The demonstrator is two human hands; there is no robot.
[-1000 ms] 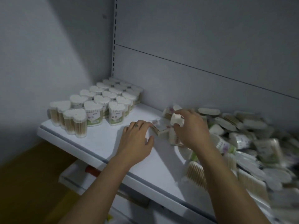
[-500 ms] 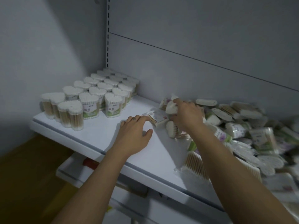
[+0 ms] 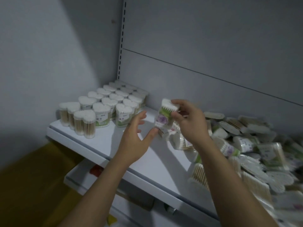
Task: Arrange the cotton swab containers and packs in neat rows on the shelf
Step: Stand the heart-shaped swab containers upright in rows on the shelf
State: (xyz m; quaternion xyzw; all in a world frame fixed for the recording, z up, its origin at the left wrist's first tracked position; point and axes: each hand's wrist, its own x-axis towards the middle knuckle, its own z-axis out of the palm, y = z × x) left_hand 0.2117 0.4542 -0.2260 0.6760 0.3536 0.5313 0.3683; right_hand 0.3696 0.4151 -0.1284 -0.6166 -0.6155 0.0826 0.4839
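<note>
My right hand [image 3: 190,122] grips a cotton swab container [image 3: 164,117] with a purple flower label, lifted above the white shelf [image 3: 105,145]. My left hand [image 3: 136,136] is raised beside it with fingers spread; its thumb touches the container's bottom edge. Heart-shaped swab containers [image 3: 103,108] stand upright in neat rows at the shelf's back left corner. A loose heap of swab containers and packs [image 3: 246,145] covers the shelf's right side.
A grey back panel [image 3: 213,54] and a slotted upright [image 3: 122,38] rise behind the shelf. A lower shelf [image 3: 78,179] with a red item sticks out below. Yellow floor [image 3: 32,185] lies at the lower left.
My right hand has lifted the flower-label container out of the heap and turned it upright. My left hand has risen off the shelf toward it.
</note>
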